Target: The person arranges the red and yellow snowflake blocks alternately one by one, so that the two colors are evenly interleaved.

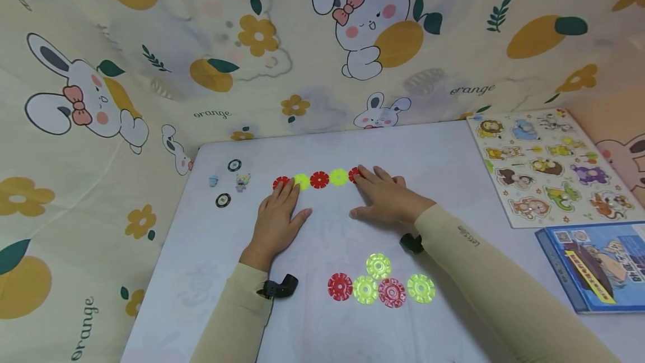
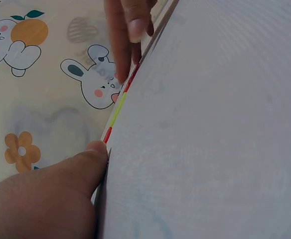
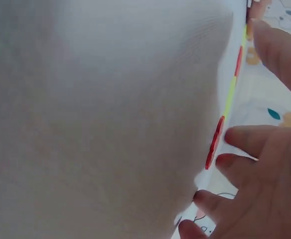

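Note:
In the head view, flat flower-patterned red and yellow-green plastic discs form a row across the table. My left hand lies palm down, fingertips on the left-end red disc and by the neighbouring yellow-green disc. Fingers of my right hand touch and partly cover the right-end red disc. Between the hands show a red disc and a yellow-green disc. Fingers are extended on both hands. In the right wrist view, the fingertips sit beside a red disc.
Nearer the body lie loose discs, including a yellow-green one and a red one. Two black round pieces and a small figurine are at left. An animal puzzle board and blue box occupy the right.

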Available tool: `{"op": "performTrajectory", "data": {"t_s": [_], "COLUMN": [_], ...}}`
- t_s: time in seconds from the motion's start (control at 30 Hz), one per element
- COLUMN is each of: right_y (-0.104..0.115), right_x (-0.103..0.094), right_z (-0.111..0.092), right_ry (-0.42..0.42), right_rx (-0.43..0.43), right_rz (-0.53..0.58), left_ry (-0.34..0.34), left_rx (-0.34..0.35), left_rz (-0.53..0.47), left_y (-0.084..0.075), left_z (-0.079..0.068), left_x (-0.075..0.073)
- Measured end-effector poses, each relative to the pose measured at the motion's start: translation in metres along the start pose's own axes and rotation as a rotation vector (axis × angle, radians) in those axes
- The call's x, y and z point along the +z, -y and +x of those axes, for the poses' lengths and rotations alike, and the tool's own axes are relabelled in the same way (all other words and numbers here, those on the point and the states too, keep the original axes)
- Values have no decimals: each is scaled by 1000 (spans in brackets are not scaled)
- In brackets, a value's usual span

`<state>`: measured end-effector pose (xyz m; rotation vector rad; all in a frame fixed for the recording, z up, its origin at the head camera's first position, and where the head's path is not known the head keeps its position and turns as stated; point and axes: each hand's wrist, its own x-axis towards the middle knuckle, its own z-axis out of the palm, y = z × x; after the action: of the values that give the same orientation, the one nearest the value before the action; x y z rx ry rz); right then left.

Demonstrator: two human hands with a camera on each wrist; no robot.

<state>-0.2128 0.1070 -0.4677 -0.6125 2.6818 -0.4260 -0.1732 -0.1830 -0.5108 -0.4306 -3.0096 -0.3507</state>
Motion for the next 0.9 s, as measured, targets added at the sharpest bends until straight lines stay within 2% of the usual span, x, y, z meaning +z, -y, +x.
{"op": "performTrajectory", "data": {"t_s": [0.07,0.17,0.33,0.43,0.6,0.67,0.73,0.9], "right_y": [0,0,3,2,-6,-10,-15,-15], "right_x": [-2,-7,-15,-15,-1,9,19,37], "right_z": [-2,-9,-33,-52,-82,-93,-102,-121], "right_ry": [-28,-77,-131,-143,-98,-71,-50,-41], "right_rx": [-12,-34,-83,-155,-332,-365,-360,-220], "right_rz": [57,201,584,806,1044,1075,1067,859], "left_ry": [3,5,-2,-3,1,4,6,3], "left_rx": [-2,-3,3,6,8,8,8,9], "left_rz": [-2,-2,5,3,-3,-6,-6,-3], "left_y": [0,0,1,1,1,2,2,1], "left_z": [0,0,0,1,0,0,0,0], "left_x": [1,2,3,2,2,2,2,1]}}
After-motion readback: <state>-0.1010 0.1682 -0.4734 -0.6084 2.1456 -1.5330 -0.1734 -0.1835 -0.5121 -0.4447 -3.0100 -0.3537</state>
